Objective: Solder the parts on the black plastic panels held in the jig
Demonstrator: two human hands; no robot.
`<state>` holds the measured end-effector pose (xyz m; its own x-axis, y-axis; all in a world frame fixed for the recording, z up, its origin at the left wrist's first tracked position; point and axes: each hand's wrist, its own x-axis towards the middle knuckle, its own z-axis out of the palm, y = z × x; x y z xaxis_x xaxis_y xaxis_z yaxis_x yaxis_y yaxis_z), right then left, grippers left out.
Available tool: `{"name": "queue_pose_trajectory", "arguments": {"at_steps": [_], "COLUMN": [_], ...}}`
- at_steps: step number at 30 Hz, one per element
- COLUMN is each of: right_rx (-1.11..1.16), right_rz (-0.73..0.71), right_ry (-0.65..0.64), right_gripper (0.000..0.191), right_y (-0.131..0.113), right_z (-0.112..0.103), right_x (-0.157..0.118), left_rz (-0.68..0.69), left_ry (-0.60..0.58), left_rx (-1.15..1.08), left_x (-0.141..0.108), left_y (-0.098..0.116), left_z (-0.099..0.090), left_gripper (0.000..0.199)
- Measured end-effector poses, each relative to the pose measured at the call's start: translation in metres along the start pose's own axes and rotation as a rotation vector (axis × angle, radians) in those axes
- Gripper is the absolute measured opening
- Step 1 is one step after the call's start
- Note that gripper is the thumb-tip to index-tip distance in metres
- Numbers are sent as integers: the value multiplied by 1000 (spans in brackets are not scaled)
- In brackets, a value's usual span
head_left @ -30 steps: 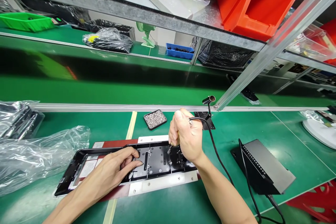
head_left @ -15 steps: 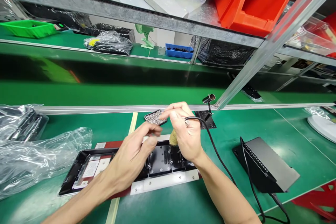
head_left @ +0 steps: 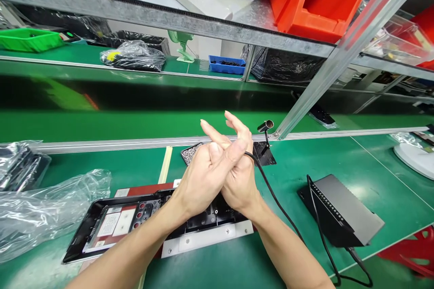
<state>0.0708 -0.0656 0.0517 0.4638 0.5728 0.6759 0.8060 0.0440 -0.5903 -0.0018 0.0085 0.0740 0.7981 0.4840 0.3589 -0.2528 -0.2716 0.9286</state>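
My right hand [head_left: 241,185] is closed around a corded electric screwdriver; its body is hidden behind the hands, and the black cord [head_left: 267,183] leaves past the knuckles. Against it presses my left hand [head_left: 206,171], thumb laid across the right hand and fingers folded; whatever it grips is hidden. Both are above a long black plastic housing [head_left: 200,222], whose inside shows screw posts. The housing lies in a fixture with a white front strip [head_left: 198,240] and red-brown base. Just behind the hands, a small black tray [head_left: 190,152] of metal screws is partly covered.
A black box [head_left: 342,212] with cables stands at right. Near the rail are a small metal tube on a stand [head_left: 266,126] and an upright post [head_left: 325,76]. Clear plastic bags [head_left: 50,212] lie left. Overhead, a shelf carries a red bin [head_left: 318,4].
My left hand has moved right and up from beside the housing onto my right hand. The screwdriver's yellowish handle, visible before, is now hidden. The view has shifted slightly.
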Motion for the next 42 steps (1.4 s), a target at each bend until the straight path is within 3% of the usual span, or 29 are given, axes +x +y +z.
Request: {"name": "queue_pose_trajectory", "arguments": {"at_steps": [3,12,19,23,29,34,42], "right_rx": [-63,-71,208,391,395,422,447], "right_rz": [-28,-71,-126,-113,-102,-102,-103], "right_ry": [7,2,-103,-82,-63,-71,-73], "right_gripper": [38,37,36,29,18,17,18], "right_y": [-2,-5,-1,1,7,7,-1], "right_z": [-2,-5,2,7,11,12,6], "right_x": [0,1,2,2,2,4,5], "left_rz": [-22,29,119,166,207,164,171], "left_ry": [-56,6,56,104,132,186,172], "left_rx": [-17,-90,-100,-60,-17,28,25], "left_x": [0,-5,-8,-7,-6,-10,-9], "left_y": [0,-3,-5,-7,-13,-18,-16], "left_z": [1,4,6,9,10,9,8], "left_gripper": [45,41,40,44,45,41,40]}}
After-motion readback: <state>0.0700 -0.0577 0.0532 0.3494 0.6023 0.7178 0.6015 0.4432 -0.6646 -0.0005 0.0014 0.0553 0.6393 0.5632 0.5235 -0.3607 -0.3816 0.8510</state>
